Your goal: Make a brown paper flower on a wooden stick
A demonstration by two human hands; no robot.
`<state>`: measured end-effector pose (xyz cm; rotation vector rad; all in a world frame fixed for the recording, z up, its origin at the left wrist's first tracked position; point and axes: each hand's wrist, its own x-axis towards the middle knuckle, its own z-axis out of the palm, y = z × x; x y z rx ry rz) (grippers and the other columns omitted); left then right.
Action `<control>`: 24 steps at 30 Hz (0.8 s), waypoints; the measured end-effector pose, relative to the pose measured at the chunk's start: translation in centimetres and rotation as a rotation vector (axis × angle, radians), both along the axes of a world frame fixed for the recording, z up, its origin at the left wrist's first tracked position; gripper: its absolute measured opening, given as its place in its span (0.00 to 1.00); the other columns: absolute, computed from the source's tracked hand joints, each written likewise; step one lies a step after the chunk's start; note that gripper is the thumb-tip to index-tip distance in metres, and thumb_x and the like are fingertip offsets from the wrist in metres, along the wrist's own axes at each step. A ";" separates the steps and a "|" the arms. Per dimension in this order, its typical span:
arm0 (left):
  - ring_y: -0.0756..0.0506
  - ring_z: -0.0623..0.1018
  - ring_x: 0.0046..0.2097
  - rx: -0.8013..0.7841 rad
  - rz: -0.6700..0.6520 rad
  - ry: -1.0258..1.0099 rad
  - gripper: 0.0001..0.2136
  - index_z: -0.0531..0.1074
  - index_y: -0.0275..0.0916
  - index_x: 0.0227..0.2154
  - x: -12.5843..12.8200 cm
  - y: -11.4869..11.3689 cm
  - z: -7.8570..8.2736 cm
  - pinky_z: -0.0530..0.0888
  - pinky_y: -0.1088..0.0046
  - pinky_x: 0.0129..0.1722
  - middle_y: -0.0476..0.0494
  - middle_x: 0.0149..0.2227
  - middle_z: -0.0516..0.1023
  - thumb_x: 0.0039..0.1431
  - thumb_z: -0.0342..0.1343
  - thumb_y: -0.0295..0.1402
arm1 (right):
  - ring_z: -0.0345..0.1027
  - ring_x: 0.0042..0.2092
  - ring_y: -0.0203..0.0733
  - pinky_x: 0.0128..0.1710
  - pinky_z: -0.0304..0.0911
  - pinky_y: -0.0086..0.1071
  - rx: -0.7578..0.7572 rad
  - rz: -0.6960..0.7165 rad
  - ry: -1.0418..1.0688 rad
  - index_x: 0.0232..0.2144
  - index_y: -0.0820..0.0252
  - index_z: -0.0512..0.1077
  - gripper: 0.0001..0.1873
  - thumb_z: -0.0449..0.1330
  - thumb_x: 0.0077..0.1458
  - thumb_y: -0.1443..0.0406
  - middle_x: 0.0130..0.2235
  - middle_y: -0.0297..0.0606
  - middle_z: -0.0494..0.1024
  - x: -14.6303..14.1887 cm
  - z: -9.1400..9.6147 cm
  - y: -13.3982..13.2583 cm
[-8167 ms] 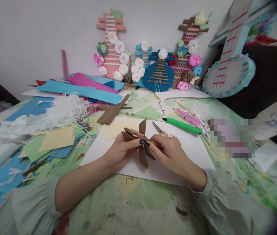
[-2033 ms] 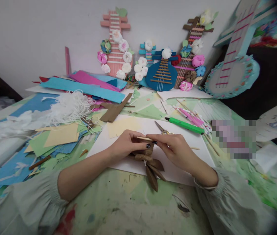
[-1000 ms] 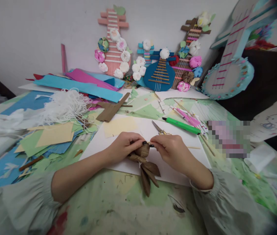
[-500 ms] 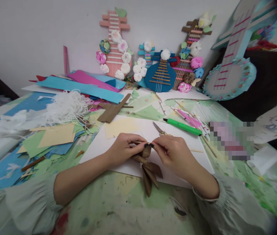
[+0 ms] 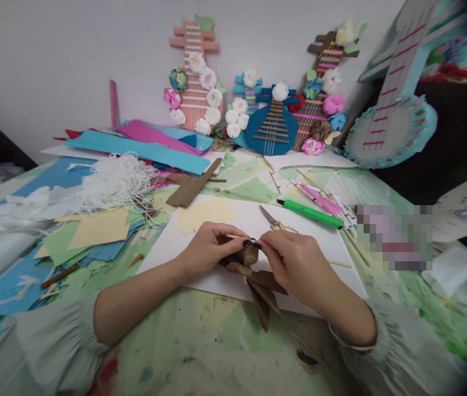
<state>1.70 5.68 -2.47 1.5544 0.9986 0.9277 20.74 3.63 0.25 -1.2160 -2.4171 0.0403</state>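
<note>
A brown paper flower with several long petals lies under my hands on a white sheet. My left hand is closed on the upper brown petal and on a thin wooden stick. My right hand pinches the same petal and stick from the right, fingertips meeting the left hand's. The stick's far end sticks out past my right hand. The lower petals hang over the sheet's near edge.
Small scissors and a green utility knife lie just beyond my hands, with pink and white sticks to their right. Coloured paper scraps and white string fill the left. Paper guitars lean on the wall.
Earlier the flower was held up with petals spread; now it lies on the sheet. In the last second my right hand slid left over the petals, curling the top petal around the stick.
</note>
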 end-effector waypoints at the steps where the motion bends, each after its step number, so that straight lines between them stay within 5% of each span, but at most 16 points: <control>1: 0.48 0.76 0.30 -0.024 0.004 -0.018 0.12 0.78 0.32 0.32 0.0 0.0 0.0 0.72 0.76 0.29 0.41 0.30 0.79 0.51 0.59 0.37 | 0.65 0.29 0.37 0.30 0.54 0.29 0.013 0.002 0.007 0.31 0.63 0.73 0.15 0.48 0.60 0.66 0.25 0.38 0.72 0.0 0.0 -0.1; 7: 0.50 0.74 0.27 -0.096 0.026 -0.083 0.13 0.78 0.31 0.29 0.1 -0.2 0.0 0.70 0.77 0.25 0.42 0.27 0.78 0.47 0.62 0.38 | 0.65 0.29 0.34 0.29 0.54 0.26 0.071 0.065 0.050 0.48 0.53 0.71 0.18 0.48 0.59 0.70 0.27 0.36 0.72 0.3 -0.3 -0.1; 17: 0.52 0.72 0.26 -0.205 -0.008 -0.198 0.10 0.79 0.33 0.28 0.1 -0.3 0.0 0.68 0.78 0.24 0.44 0.26 0.77 0.47 0.63 0.36 | 0.63 0.27 0.35 0.27 0.54 0.27 0.173 0.056 0.026 0.46 0.56 0.72 0.17 0.47 0.60 0.69 0.25 0.36 0.71 0.2 -0.2 -0.5; 24: 0.52 0.71 0.26 -0.228 -0.065 -0.200 0.08 0.79 0.32 0.26 0.0 -0.4 0.4 0.66 0.78 0.25 0.45 0.24 0.76 0.47 0.63 0.34 | 0.67 0.30 0.36 0.32 0.56 0.29 0.043 0.003 0.073 0.31 0.61 0.73 0.14 0.48 0.61 0.64 0.26 0.38 0.73 -0.1 0.0 -0.5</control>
